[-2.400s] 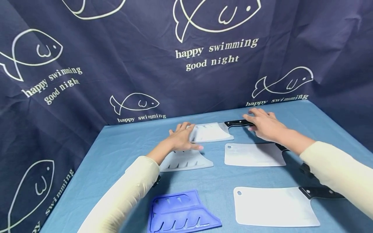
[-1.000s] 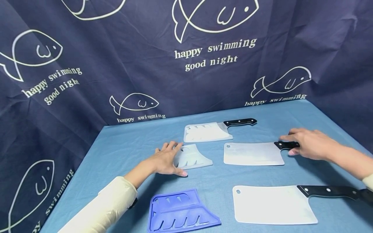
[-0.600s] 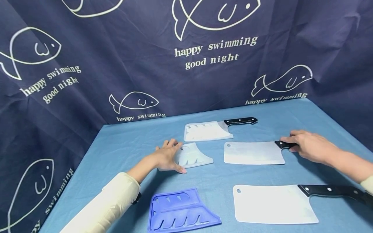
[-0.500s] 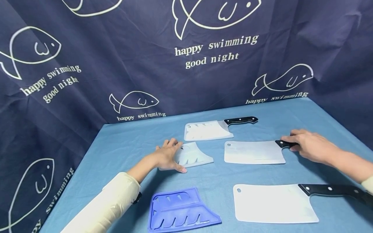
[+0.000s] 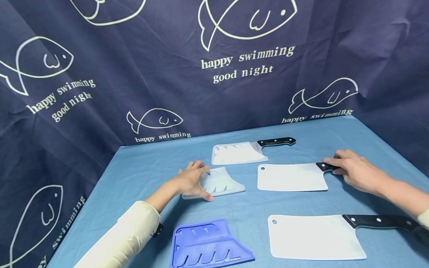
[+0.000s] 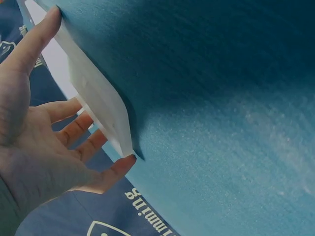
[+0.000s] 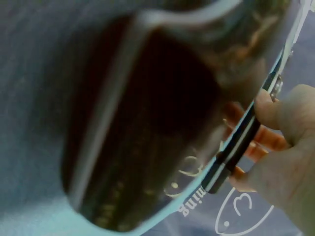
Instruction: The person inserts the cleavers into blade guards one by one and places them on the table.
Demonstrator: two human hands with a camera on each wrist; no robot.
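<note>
My left hand (image 5: pixel 192 181) spans the end of a translucent white blade guard (image 5: pixel 219 181), thumb on its near edge and fingers on its far edge. In the left wrist view, the thumb and little finger touch opposite edges of that guard (image 6: pixel 96 93). To its right lies a cleaver (image 5: pixel 291 177), blade flat on the cloth and pointing at the guard, a gap between them. My right hand (image 5: pixel 360 171) grips this cleaver's black handle (image 7: pixel 236 142), mostly hidden in the head view, with the thumb on top.
Behind lies another cleaver (image 5: pixel 276 141), its blade inside a white guard (image 5: pixel 234 153). Nearer, a blue blade guard (image 5: pixel 209 243) and a third cleaver (image 5: pixel 316 237) lie on the blue cloth (image 5: pixel 147 167). A dark curtain (image 5: pixel 161 85) closes off the back.
My left hand has moved from the rear guard to the nearer white one. My right hand has left the rear cleaver's handle and now grips the middle cleaver's. Both have barely moved over the last half second.
</note>
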